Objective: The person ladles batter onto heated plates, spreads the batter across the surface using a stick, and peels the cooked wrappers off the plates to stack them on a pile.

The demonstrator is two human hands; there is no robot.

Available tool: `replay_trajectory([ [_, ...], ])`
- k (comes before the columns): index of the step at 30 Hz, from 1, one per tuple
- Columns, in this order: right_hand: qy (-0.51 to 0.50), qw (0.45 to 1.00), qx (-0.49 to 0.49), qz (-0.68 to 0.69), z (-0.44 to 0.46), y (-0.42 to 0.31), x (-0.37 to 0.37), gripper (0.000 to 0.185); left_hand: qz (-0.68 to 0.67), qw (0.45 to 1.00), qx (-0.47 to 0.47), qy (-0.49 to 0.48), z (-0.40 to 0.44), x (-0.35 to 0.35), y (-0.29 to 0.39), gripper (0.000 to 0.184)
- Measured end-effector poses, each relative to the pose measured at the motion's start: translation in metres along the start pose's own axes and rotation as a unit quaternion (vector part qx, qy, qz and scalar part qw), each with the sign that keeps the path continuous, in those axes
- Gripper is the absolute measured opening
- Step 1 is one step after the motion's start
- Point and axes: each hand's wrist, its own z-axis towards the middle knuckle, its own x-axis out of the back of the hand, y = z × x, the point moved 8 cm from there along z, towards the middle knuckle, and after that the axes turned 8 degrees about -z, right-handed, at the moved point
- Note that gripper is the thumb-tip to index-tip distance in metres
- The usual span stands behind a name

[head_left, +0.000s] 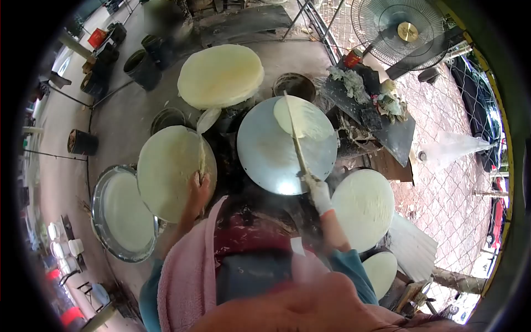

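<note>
Thin stick slants across the griddle and its pale patch in the head view, the gloved right hand closing its grip round the near end. Left of the griddle, the bare left hand is at the handle end of a pale ladle, over a cream disc; I cannot tell whether its grip pinches.

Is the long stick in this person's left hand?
No, the right hand holds the stick, which reaches over the round metal plate.
</note>
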Motion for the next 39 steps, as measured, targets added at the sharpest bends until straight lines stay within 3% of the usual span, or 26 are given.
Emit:
replay_trajectory([
  [2,0.001,0.994,0.103,0.039,0.019,0.015,0.041,0.025,0.038,0.999,0.005,0.011,-0.008,0.006,0.007,0.032],
  [3,0.053,0.982,0.154,0.096,0.007,-0.015,0.058,0.025,-0.014,0.997,0.074,0.01,-0.016,0.002,-0.006,0.031],
  [4,0.025,0.989,0.118,0.087,0.028,0.007,0.07,0.024,-0.065,0.987,0.143,0.017,-0.026,-0.003,-0.018,0.031],
  [5,-0.002,0.994,0.08,0.079,0.046,0.033,0.08,0.024,-0.185,0.944,0.272,0.016,-0.053,-0.029,-0.048,0.031],
  [7,-0.104,0.993,-0.059,0.005,0.004,-0.019,0.042,0.024,-0.348,0.822,0.452,-0.012,-0.068,-0.046,-0.055,0.03],
  [8,-0.113,0.99,-0.077,0.023,0.018,0.005,0.027,0.025,-0.393,0.763,0.511,-0.04,-0.047,-0.02,-0.026,0.029],
  [10,-0.131,0.989,-0.065,-0.027,0.012,-0.007,0.023,0.026,-0.287,0.869,0.403,-0.025,-0.011,0.021,0.009,0.024],
  [11,-0.14,0.989,-0.047,-0.027,0.015,-0.007,0.029,0.026,-0.115,0.971,0.21,0.017,0.008,0.044,0.038,0.02],
  [12,-0.106,0.993,0.039,-0.046,0.032,-0.006,0.049,0.024,0.067,0.996,0.002,0.055,0.014,0.057,0.078,0.017],
  [14,-0.081,0.986,0.144,-0.022,0.043,-0.035,0.085,0.02,0.135,0.986,-0.028,0.098,0.021,0.068,0.091,0.008],
  [15,-0.049,0.994,0.094,0.02,0.089,0.013,0.111,0.026,0.08,0.992,0.034,0.089,0.02,0.07,0.085,0.006],
  [16,-0.104,0.993,0.058,0.002,0.096,0.018,0.102,0.027,0.026,0.991,0.096,0.087,0.018,0.072,0.079,0.006],
  [17,-0.156,0.987,0.024,-0.016,0.1,0.02,0.094,0.028,-0.119,0.964,0.231,0.057,0.011,0.062,0.063,0.006],
  [18,-0.184,0.981,-0.03,-0.061,0.084,0.01,0.08,0.029,-0.26,0.897,0.357,0.028,-0.001,0.046,0.053,0.007],
  [19,-0.21,0.968,-0.087,-0.106,0.058,-0.004,0.059,0.03,-0.277,0.886,0.371,0.025,-0.003,0.045,0.055,0.007],
  [20,-0.219,0.975,-0.017,-0.02,0.041,-0.03,0.041,0.031,-0.295,0.874,0.385,0.022,-0.005,0.045,0.057,0.008],
  [23,-0.225,0.973,-0.003,-0.057,0.046,-0.028,0.064,0.017,-0.296,0.878,0.374,0.036,0.008,0.055,0.072,0.011],
  [24,-0.178,0.961,0.191,-0.086,0.066,-0.039,0.078,0.024,-0.285,0.886,0.364,0.041,0.012,0.062,0.078,0.013],
  [25,-0.177,0.983,0.045,-0.032,0.089,-0.016,0.095,0.024,-0.306,0.866,0.394,0.034,0.011,0.062,0.077,0.014],
  [27,-0.135,0.988,0.025,-0.063,0.125,-0.01,0.118,0.024,-0.346,0.822,0.452,0.02,0.004,0.059,0.075,0.018],
  [30,-0.236,0.955,-0.055,-0.171,0.095,-0.025,0.079,0.026,-0.3,0.856,0.421,0.001,0.004,0.062,0.079,0.018],
  [33,-0.303,0.943,0.002,-0.135,0.071,-0.031,0.068,0.03,-0.33,0.786,0.523,-0.011,-0.021,0.057,0.077,0.017],
  [35,-0.297,0.941,0.087,-0.136,0.089,-0.023,0.083,0.031,-0.279,0.834,0.476,-0.014,-0.013,0.067,0.081,0.018],
  [36,-0.254,0.964,0.062,-0.045,0.089,-0.039,0.089,0.031,-0.252,0.855,0.452,-0.018,-0.01,0.073,0.084,0.018],
  [37,-0.238,0.969,0.018,-0.071,0.106,-0.039,0.094,0.028,-0.244,0.858,0.452,-0.021,-0.01,0.074,0.083,0.018],
  [39,-0.229,0.951,0.11,-0.176,0.126,-0.054,0.091,0.028,-0.232,0.863,0.449,-0.022,-0.007,0.072,0.082,0.018],
])
